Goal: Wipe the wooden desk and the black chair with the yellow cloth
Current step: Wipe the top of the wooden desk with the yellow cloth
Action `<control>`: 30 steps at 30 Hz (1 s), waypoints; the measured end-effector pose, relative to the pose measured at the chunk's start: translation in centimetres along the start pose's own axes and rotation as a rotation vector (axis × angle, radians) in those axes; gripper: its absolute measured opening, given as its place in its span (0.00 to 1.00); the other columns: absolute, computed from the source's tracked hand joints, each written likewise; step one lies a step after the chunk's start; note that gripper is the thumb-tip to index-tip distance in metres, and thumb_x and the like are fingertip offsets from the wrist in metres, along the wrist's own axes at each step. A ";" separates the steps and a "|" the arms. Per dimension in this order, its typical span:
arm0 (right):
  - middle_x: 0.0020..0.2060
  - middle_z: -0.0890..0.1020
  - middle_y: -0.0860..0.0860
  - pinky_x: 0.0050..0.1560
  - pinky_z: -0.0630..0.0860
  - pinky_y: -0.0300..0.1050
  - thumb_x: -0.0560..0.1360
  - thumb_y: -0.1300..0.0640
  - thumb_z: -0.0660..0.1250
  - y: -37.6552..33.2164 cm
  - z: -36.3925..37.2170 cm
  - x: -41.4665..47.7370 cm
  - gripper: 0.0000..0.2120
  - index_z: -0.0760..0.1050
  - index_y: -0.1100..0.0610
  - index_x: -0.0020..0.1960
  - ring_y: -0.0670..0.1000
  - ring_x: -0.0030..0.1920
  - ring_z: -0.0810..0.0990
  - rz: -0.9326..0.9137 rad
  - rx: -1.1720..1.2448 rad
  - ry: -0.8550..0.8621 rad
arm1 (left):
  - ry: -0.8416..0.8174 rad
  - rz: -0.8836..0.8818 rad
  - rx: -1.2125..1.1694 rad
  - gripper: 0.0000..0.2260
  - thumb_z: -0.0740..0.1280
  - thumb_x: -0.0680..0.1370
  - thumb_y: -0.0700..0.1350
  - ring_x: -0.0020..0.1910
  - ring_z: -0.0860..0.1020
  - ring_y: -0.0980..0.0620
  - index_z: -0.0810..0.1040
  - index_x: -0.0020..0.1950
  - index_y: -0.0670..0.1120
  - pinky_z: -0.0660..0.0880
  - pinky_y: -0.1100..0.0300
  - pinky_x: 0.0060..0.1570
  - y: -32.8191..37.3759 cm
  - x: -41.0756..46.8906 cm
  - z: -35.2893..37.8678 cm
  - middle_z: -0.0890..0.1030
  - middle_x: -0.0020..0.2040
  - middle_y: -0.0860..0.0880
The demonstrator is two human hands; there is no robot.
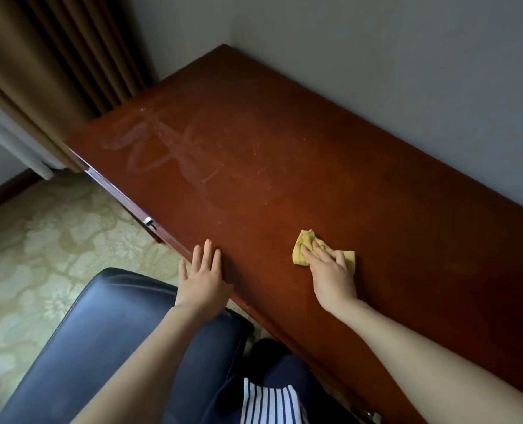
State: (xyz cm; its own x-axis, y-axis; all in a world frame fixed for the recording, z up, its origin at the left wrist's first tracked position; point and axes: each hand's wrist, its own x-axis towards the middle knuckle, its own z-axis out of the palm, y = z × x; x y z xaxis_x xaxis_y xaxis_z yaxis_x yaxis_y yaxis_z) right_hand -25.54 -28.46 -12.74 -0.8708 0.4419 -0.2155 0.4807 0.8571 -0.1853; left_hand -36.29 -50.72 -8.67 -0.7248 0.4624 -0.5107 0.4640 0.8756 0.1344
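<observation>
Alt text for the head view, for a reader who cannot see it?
A person's right hand presses a crumpled yellow cloth onto a reddish wooden desk marked with pale smears, while the left hand lies flat at the desk's front edge. A black chair stands alongside.

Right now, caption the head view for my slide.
Right hand presses the yellow cloth on the wooden desk; left hand rests flat at its front edge.

Crumpled yellow cloth (305, 241) on smeared desk (284, 166)
</observation>
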 end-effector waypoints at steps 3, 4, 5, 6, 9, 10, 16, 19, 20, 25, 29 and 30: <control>0.75 0.58 0.43 0.70 0.61 0.46 0.82 0.62 0.54 -2.8 1.0 -3.0 0.26 0.57 0.42 0.75 0.54 0.68 0.61 -0.082 0.024 -0.027 | -0.008 0.005 -0.005 0.34 0.55 0.81 0.56 0.77 0.37 0.46 0.40 0.78 0.44 0.42 0.44 0.73 -2.1 -0.8 0.4 0.36 0.78 0.45; 0.75 0.59 0.43 0.71 0.61 0.46 0.82 0.62 0.55 -3.7 1.4 -4.1 0.25 0.59 0.42 0.75 0.54 0.69 0.61 -0.111 0.042 -0.038 | -0.016 0.013 -0.008 0.34 0.55 0.82 0.56 0.77 0.37 0.47 0.40 0.78 0.43 0.41 0.45 0.73 -2.8 -0.9 0.5 0.36 0.78 0.46; 0.74 0.61 0.42 0.71 0.62 0.48 0.81 0.61 0.57 -4.7 1.7 -5.3 0.24 0.61 0.42 0.74 0.55 0.69 0.61 -0.141 0.058 -0.052 | -0.027 0.025 -0.014 0.34 0.54 0.82 0.56 0.77 0.37 0.48 0.40 0.78 0.43 0.41 0.45 0.74 -3.5 -0.9 0.6 0.36 0.78 0.46; 0.73 0.63 0.42 0.70 0.63 0.50 0.80 0.61 0.59 -5.2 2.0 -6.4 0.24 0.63 0.42 0.73 0.55 0.69 0.63 -0.172 0.078 -0.058 | -0.034 0.044 -0.017 0.34 0.54 0.82 0.56 0.77 0.37 0.48 0.39 0.78 0.43 0.41 0.46 0.74 -4.0 -0.9 0.7 0.36 0.78 0.46; 0.69 0.71 0.44 0.65 0.70 0.57 0.76 0.65 0.66 -5.3 2.8 -8.1 0.25 0.71 0.45 0.69 0.58 0.66 0.69 -0.263 0.125 -0.040 | -0.040 0.108 -0.045 0.34 0.55 0.82 0.54 0.77 0.39 0.49 0.39 0.78 0.42 0.41 0.48 0.74 -4.8 -0.6 0.7 0.37 0.78 0.45; 0.68 0.72 0.45 0.65 0.69 0.59 0.75 0.66 0.67 -5.0 2.9 -8.0 0.26 0.72 0.46 0.68 0.57 0.65 0.69 -0.277 0.143 -0.051 | -0.043 0.121 -0.071 0.34 0.55 0.82 0.54 0.77 0.40 0.49 0.39 0.78 0.43 0.42 0.49 0.74 -5.0 -0.5 0.6 0.37 0.78 0.45; 0.66 0.75 0.47 0.62 0.68 0.67 0.72 0.70 0.68 -6.8 2.6 -4.0 0.26 0.75 0.49 0.66 0.58 0.62 0.71 -0.393 0.171 -0.012 | -0.073 0.109 -0.203 0.33 0.55 0.82 0.54 0.77 0.39 0.49 0.40 0.78 0.46 0.41 0.48 0.74 -6.4 -0.8 0.7 0.37 0.78 0.50; 0.68 0.73 0.48 0.67 0.63 0.65 0.76 0.68 0.64 -9.1 1.9 0.7 0.24 0.73 0.48 0.67 0.59 0.65 0.69 -0.447 0.162 -0.047 | -0.069 0.046 -0.268 0.33 0.55 0.82 0.56 0.77 0.40 0.50 0.39 0.78 0.47 0.42 0.49 0.74 -6.4 -1.0 0.5 0.37 0.78 0.51; 0.69 0.71 0.47 0.70 0.59 0.63 0.77 0.67 0.62 -10.1 1.6 2.5 0.23 0.72 0.47 0.68 0.58 0.67 0.66 -0.478 0.146 -0.071 | -0.058 0.020 -0.288 0.33 0.55 0.82 0.56 0.77 0.40 0.50 0.39 0.78 0.47 0.42 0.49 0.75 -6.4 -1.0 0.4 0.37 0.78 0.51; 0.76 0.56 0.45 0.75 0.43 0.52 0.82 0.62 0.52 -15.7 -0.3 10.4 0.25 0.56 0.42 0.75 0.54 0.75 0.50 -0.569 -0.042 -0.157 | -0.038 -0.098 -0.356 0.33 0.56 0.82 0.55 0.77 0.41 0.51 0.38 0.78 0.48 0.42 0.49 0.74 -6.4 -0.5 -0.5 0.38 0.78 0.51; 0.77 0.49 0.48 0.76 0.42 0.54 0.80 0.68 0.51 -19.4 -1.6 12.3 0.32 0.48 0.45 0.77 0.55 0.76 0.43 -0.570 -0.192 -0.223 | -0.061 -0.159 -0.351 0.34 0.55 0.82 0.56 0.77 0.41 0.53 0.39 0.78 0.46 0.42 0.50 0.75 -6.5 -0.4 -1.1 0.39 0.78 0.49; 0.78 0.48 0.48 0.76 0.43 0.54 0.79 0.69 0.52 -19.7 -1.7 12.3 0.33 0.48 0.46 0.78 0.55 0.76 0.43 -0.570 -0.183 -0.240 | -0.066 -0.170 -0.347 0.34 0.55 0.82 0.56 0.77 0.41 0.53 0.40 0.78 0.45 0.43 0.50 0.75 -6.5 -0.4 -1.3 0.39 0.78 0.49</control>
State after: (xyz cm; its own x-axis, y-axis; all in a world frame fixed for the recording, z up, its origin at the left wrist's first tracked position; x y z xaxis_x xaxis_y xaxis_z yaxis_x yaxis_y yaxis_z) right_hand -45.87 -39.48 -10.12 -0.9269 -0.1493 -0.3444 -0.0940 0.9806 -0.1719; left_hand -39.71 -56.44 -8.26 -0.7366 0.3070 -0.6027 0.1321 0.9392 0.3170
